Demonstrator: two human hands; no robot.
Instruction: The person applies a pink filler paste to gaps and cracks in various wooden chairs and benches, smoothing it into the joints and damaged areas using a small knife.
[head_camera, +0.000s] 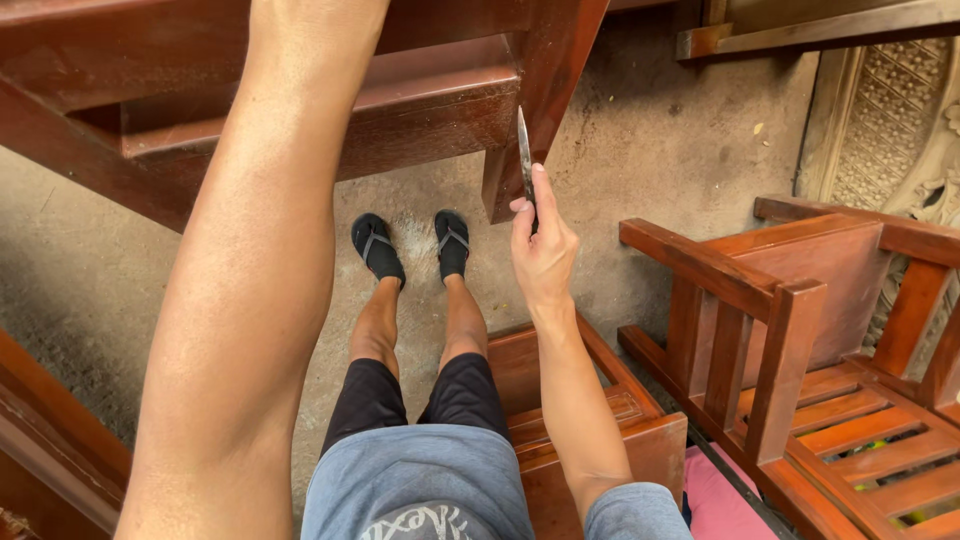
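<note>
My right hand (543, 248) is shut on a thin metal blade (524, 152), its tip pressed against the edge of a reddish wooden furniture leg (545, 90). My left forearm (250, 280) reaches up past the top of the picture, so my left hand is hidden above the frame. It goes toward the upturned red-brown wooden frame (400, 110) held overhead in front of me. Below, my legs and feet in black sandals (412, 245) rest on the concrete floor (650, 160).
A red-brown slatted wooden chair (800, 350) stands at the right. I sit on a small wooden stool (560, 400). A pink cloth (715, 490) lies by it. A carved pale panel (890, 120) leans at the far right, and more wood (50, 430) borders the left.
</note>
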